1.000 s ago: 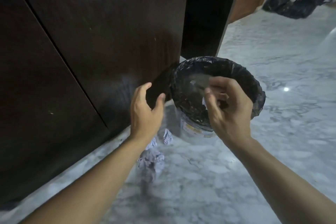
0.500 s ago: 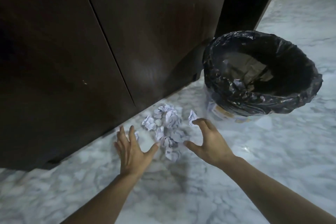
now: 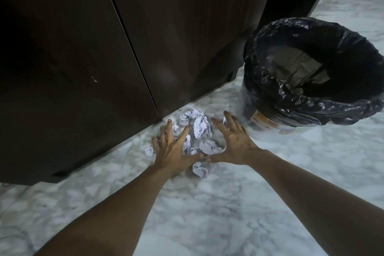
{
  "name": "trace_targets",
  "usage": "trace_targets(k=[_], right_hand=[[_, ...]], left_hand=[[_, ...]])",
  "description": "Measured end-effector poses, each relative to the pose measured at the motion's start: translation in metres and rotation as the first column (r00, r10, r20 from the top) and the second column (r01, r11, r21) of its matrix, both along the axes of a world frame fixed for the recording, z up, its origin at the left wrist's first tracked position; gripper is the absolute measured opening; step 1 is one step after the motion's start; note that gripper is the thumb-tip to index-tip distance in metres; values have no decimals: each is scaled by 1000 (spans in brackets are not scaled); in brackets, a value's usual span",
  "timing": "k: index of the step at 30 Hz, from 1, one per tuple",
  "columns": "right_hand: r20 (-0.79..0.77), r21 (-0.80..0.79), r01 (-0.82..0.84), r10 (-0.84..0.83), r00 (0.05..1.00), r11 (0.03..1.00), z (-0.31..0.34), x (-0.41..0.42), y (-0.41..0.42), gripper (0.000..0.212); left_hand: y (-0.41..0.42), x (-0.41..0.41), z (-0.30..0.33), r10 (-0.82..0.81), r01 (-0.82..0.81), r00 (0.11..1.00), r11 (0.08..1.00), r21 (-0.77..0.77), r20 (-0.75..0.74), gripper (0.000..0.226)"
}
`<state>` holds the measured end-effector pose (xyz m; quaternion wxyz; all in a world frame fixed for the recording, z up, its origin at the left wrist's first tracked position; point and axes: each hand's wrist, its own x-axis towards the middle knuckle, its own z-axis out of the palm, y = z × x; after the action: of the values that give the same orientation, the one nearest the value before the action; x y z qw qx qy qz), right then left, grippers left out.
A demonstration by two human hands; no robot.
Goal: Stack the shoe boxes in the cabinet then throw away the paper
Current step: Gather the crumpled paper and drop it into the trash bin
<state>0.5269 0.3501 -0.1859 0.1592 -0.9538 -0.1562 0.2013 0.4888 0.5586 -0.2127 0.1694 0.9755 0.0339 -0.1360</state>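
**Both hands spread over the crumpled paper beside the bin**

The crumpled paper [image 3: 200,129] lies in a loose heap of white balls on the marble floor [image 3: 207,210], just left of the bin [image 3: 270,124] and close to the foot of the dark cabinet [image 3: 166,37], whose doors are shut. One ball sits apart at the heap's left edge, another at its near edge.

Both forearms reach forward and down from the bottom of the view, converging on the heap. The left hand [image 3: 172,149] is palm down on the heap's left side, fingers straight and fanned, covering some of the balls; nothing is gripped. The right hand [image 3: 234,141] is palm down on the side nearer the bin, fingers straight and pointing away from the person, also holding nothing. The two thumbs point toward each other and nearly meet at the near side of the heap, so the hands bracket it.

The bin stands upright, lined with a black bag folded over its rim.
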Motion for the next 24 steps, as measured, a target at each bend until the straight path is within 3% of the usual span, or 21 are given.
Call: trace_targets(k=[5,14,18,24], right_hand=[[23,25,-38,38,999,999,-8,-1,7,117],[212,39,11,-19,977,999,-25,-28,3,68],[221,111,5,-30,975,994,-28,-51,5,71],[182,196,-10,-26,983,981,-29,-70,16,76]], left_hand=[[7,-14,-9,87,-69,983,991,-116,160,73],[23,-36,-21,143,-145,952,989,-14,271,65],[26,-44,-23,128,-101,948,989,-105,292,55],[27,-51,-26,117,-85,940,990,-110,319,42]])
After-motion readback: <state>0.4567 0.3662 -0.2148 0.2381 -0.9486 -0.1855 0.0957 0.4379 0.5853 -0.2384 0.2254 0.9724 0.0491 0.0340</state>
